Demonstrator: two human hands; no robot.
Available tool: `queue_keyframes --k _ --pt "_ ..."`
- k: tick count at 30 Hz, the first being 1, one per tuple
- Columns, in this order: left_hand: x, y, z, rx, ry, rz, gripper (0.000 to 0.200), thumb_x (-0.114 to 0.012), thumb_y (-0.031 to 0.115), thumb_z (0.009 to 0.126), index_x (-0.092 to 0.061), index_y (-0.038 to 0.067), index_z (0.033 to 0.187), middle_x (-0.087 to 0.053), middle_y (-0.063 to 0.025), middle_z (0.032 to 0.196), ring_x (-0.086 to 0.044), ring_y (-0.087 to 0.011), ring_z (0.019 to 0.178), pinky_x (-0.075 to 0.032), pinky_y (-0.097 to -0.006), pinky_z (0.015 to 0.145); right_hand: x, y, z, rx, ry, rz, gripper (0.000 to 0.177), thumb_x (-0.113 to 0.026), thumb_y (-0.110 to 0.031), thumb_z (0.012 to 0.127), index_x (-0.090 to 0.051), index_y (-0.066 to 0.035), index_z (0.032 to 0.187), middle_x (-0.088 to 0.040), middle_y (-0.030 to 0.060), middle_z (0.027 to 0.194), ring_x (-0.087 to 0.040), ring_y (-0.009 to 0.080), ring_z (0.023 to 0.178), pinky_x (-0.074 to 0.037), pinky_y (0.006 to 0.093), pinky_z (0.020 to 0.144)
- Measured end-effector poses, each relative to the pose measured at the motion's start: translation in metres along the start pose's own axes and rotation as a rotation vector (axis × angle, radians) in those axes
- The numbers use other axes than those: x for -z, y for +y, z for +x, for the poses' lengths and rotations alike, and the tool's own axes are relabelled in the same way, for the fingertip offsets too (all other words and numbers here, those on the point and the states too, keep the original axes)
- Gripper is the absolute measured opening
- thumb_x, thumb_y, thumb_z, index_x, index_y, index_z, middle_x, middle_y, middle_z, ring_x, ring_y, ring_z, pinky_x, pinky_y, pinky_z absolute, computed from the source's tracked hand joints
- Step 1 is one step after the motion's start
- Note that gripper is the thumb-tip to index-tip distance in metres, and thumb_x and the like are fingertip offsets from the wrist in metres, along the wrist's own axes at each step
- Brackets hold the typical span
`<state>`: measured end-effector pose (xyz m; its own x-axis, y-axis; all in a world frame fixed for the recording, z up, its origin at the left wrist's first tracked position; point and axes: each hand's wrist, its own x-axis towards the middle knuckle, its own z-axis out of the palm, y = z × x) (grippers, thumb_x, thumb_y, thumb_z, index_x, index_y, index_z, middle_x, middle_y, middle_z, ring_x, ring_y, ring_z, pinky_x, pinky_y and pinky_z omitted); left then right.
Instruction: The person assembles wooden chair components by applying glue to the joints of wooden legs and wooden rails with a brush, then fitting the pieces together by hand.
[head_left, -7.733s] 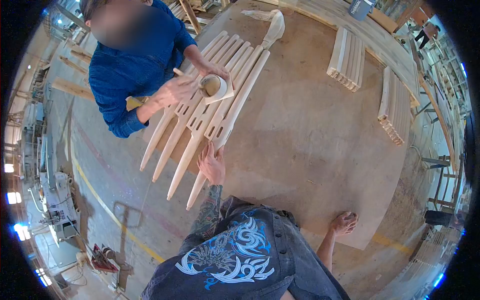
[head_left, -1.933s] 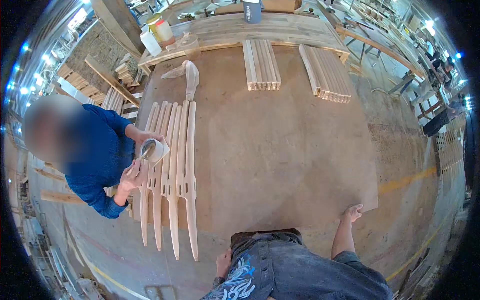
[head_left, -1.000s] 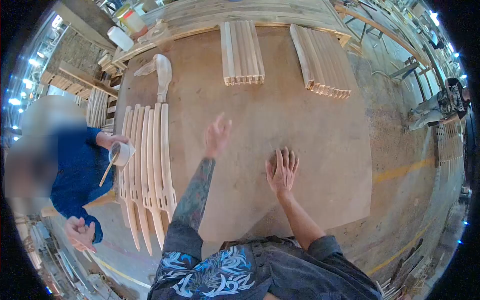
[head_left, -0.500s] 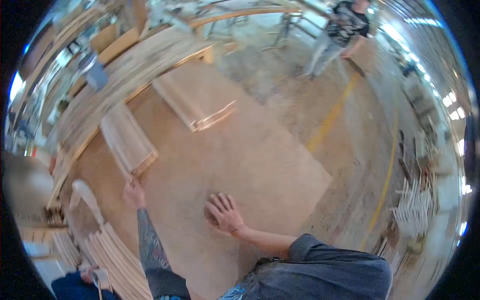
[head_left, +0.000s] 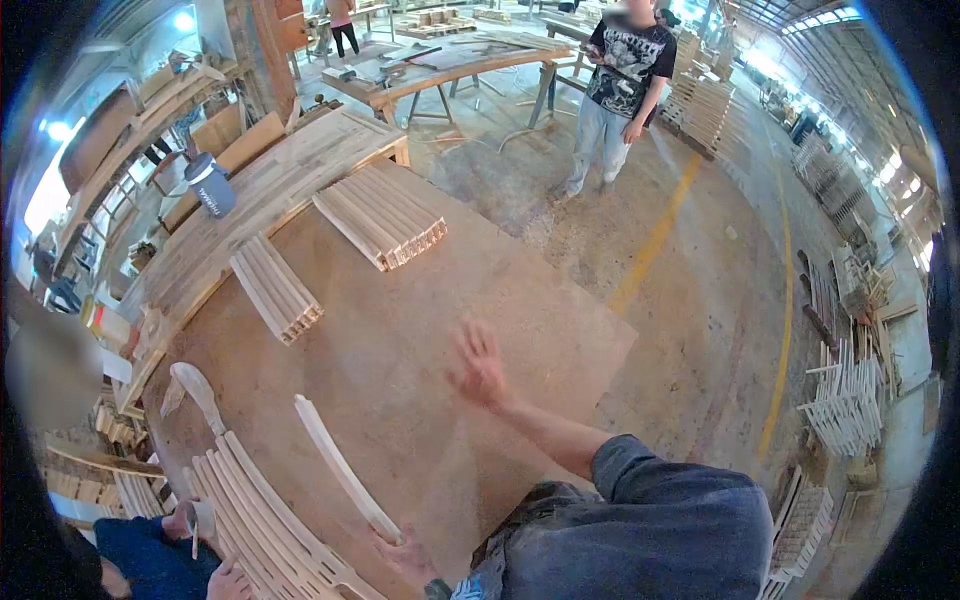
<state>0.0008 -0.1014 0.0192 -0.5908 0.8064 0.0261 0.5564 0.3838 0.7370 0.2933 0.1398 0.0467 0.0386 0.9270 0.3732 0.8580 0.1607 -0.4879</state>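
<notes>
A pale, slightly curved wooden slat (head_left: 345, 468) lies lengthwise over the brown board-topped table (head_left: 520, 300). Closed round its near end, close to my body, is my left hand (head_left: 405, 555), its fingers partly hidden. My right hand (head_left: 480, 368), a little smeared by motion, is over the bare board with fingers spread and nothing seen in it. Ahead of the hands sit two stacks of wooden slats: a narrower left stack (head_left: 278, 288) and a wider right stack (head_left: 380, 220). Long curved wooden pieces (head_left: 265, 515) are bunched left of the held slat.
Beyond the board runs a wooden bench (head_left: 270, 175) with a blue jug (head_left: 210, 185). A co-worker (head_left: 150, 560) at lower left holds a cup-like object. Another person (head_left: 620, 90) stands past the far corner. White slats (head_left: 845, 405) are piled on the right-hand floor.
My left hand has drawn back from the narrower stack towards my body, and a slat now extends from it. My right hand has shifted forward and right, its fingers spreading.
</notes>
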Motion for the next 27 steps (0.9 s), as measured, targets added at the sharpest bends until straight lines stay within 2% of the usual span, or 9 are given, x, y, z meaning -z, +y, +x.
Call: queue_keyframes --k 3,5,7,12,13,14,20,22,27 --pt "-0.004 0.0 -0.015 0.022 0.047 0.161 0.047 -0.066 0.027 0.085 -0.056 -0.002 0.12 -0.062 -0.0255 0.108 -0.059 -0.0346 0.1 -0.046 -0.0446 0.083 0.052 0.012 0.031 -0.05 0.279 -0.102 0.079 -0.067 -0.026 0.081 -0.031 -0.011 0.15 -0.021 0.023 0.157 -0.02 0.0448 0.143 -0.016 0.0579 0.116" --pt "-0.021 -0.043 -0.016 0.427 0.153 -0.762 0.045 -0.072 0.029 0.083 -0.061 -0.004 0.111 -0.063 -0.0232 0.098 -0.059 -0.0329 0.09 -0.046 -0.0444 0.08 0.084 0.008 0.04 -0.107 0.371 -0.077 0.076 -0.07 -0.018 0.079 -0.037 -0.011 0.147 -0.025 0.0232 0.155 -0.021 0.0434 0.144 -0.017 0.0535 0.117" --pt "0.017 0.004 -0.018 0.143 0.092 -0.024 0.038 -0.073 0.031 0.084 -0.066 -0.004 0.096 -0.063 -0.0167 0.086 -0.057 -0.0248 0.077 -0.048 -0.0401 0.074 0.085 0.023 0.038 -0.047 0.356 -0.076 0.076 -0.07 -0.014 0.079 -0.037 -0.011 0.147 -0.027 0.023 0.155 -0.024 0.0425 0.143 -0.022 0.0507 0.117" --pt "0.082 0.04 -0.018 0.388 0.065 -0.194 0.034 -0.075 0.03 0.086 -0.07 -0.003 0.094 -0.063 -0.0062 0.071 -0.056 -0.0127 0.065 -0.046 -0.0308 0.062 0.046 -0.018 0.011 -0.062 0.059 0.135 0.068 -0.068 -0.025 0.084 -0.041 -0.006 0.143 -0.034 0.0246 0.151 -0.032 0.0402 0.139 -0.025 0.047 0.115" --pt "0.085 0.047 -0.02 0.354 0.095 -0.518 0.032 -0.077 0.028 0.084 -0.071 -0.002 0.095 -0.064 -0.0036 0.072 -0.058 -0.0115 0.067 -0.046 -0.029 0.063 0.027 -0.027 0.002 -0.057 0.03 0.165 0.068 -0.068 -0.025 0.084 -0.041 -0.006 0.143 -0.034 0.0246 0.151 -0.032 0.0402 0.139 -0.025 0.047 0.115" --pt "0.088 0.05 -0.018 0.285 0.115 -0.853 0.031 -0.078 0.026 0.083 -0.072 -0.001 0.097 -0.065 -0.0011 0.073 -0.059 -0.0103 0.068 -0.047 -0.0273 0.063 0.009 -0.039 0.0 -0.071 -0.047 0.356 0.069 -0.068 -0.029 0.086 -0.04 -0.006 0.144 -0.036 0.0227 0.15 -0.035 0.0389 0.138 -0.027 0.0461 0.114" --pt "0.125 0.03 -0.018 0.223 -0.181 -0.955 0.028 -0.081 0.016 0.08 -0.072 0.002 0.103 -0.068 0.0008 0.088 -0.06 -0.0073 0.078 -0.046 -0.0227 0.07 0.063 -0.158 0.037 -0.255 -0.607 1.485 0.076 -0.066 -0.041 0.091 -0.032 -0.006 0.149 -0.048 0.0121 0.143 -0.051 0.0239 0.125 -0.039 0.0418 0.107" --pt "0.117 0.011 -0.014 0.212 -0.243 -0.978 0.03 -0.081 0.016 0.079 -0.072 0.003 0.104 -0.069 -0.0001 0.09 -0.061 -0.0073 0.077 -0.046 -0.0229 0.07 0.085 -0.181 0.043 0.066 -0.861 1.748 0.067 -0.068 -0.041 0.091 -0.044 -0.007 0.143 -0.058 0.0092 0.13 -0.058 0.0186 0.116 -0.047 0.0382 0.099" --pt "0.097 0.016 -0.003 0.336 -0.208 -0.964 0.034 -0.077 0.016 0.083 -0.062 0.002 0.11 -0.064 0.0011 0.087 -0.059 -0.0098 0.073 -0.048 -0.0261 0.066 0.125 -0.201 0.04 0.05 -0.886 1.339 0.046 -0.07 -0.036 0.091 -0.061 -0.006 0.124 -0.068 0.0023 0.108 -0.065 0.0152 0.097 -0.054 0.0319 0.084"
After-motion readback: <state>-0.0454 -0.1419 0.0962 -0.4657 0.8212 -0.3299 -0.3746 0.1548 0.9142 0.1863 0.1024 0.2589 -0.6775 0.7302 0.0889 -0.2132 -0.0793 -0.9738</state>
